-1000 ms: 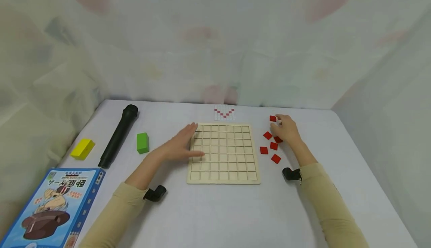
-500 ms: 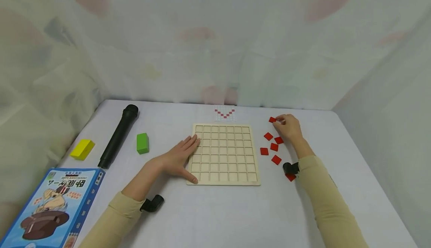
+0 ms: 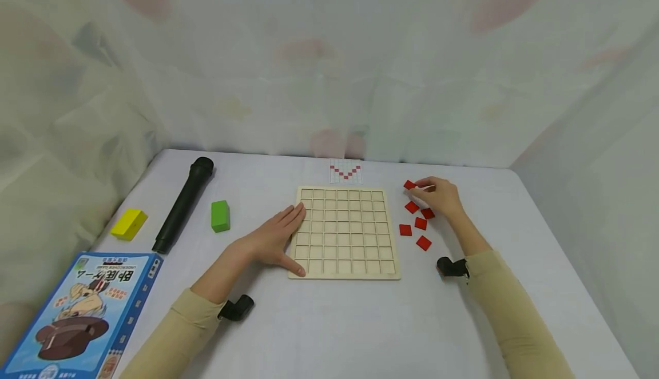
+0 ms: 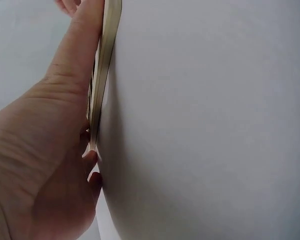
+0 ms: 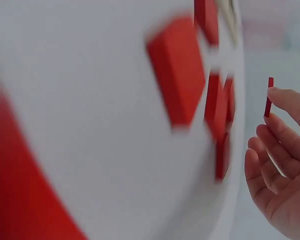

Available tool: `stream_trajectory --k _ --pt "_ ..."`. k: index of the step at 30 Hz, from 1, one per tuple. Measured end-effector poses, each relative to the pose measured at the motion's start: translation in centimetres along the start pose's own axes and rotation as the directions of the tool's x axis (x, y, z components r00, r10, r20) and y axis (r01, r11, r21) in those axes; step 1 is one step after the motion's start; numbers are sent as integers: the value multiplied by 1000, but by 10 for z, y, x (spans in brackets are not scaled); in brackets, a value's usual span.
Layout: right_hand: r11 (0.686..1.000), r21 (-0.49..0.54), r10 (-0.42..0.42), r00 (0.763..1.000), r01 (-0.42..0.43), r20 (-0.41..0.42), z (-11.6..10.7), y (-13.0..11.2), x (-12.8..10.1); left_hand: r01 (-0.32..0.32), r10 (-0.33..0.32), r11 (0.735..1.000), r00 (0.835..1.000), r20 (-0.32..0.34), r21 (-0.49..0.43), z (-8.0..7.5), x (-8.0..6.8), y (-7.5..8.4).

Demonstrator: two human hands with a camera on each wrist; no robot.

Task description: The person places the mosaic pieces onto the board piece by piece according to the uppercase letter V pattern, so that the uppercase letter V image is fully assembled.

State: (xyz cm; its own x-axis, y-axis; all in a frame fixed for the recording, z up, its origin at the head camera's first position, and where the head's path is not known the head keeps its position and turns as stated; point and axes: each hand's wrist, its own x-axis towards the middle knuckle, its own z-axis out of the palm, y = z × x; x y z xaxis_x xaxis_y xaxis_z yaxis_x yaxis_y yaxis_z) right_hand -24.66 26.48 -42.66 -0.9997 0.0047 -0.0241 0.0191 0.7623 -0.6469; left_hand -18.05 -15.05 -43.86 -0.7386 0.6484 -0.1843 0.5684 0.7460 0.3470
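A wooden grid board lies flat in the middle of the white table. My left hand rests on its left edge with straight fingers, the thumb lying along the near-left corner. In the left wrist view the thumb presses against the board's thin edge. To the right of the board, my right hand pinches one red tile at its fingertips. The right wrist view shows that tile held upright at the fingertips. Several loose red tiles lie just below that hand.
A small card with a red V pattern lies behind the board. On the left are a green block, a black cylinder, a yellow block and a blue game box. Pale curtains surround the table.
My left hand slid down the board's left edge toward its near corner. My right hand closed on the far red tile and brought it slightly left.
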Motion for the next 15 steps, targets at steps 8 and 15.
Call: stream_trajectory --k 8,15 --pt "985 93 -155 983 146 97 22 -42 -40 19 -19 998 1000 -15 52 0 2 2" --pt "946 123 -321 925 301 202 53 -68 -76 13 -11 998 1000 -20 61 0 2 2"
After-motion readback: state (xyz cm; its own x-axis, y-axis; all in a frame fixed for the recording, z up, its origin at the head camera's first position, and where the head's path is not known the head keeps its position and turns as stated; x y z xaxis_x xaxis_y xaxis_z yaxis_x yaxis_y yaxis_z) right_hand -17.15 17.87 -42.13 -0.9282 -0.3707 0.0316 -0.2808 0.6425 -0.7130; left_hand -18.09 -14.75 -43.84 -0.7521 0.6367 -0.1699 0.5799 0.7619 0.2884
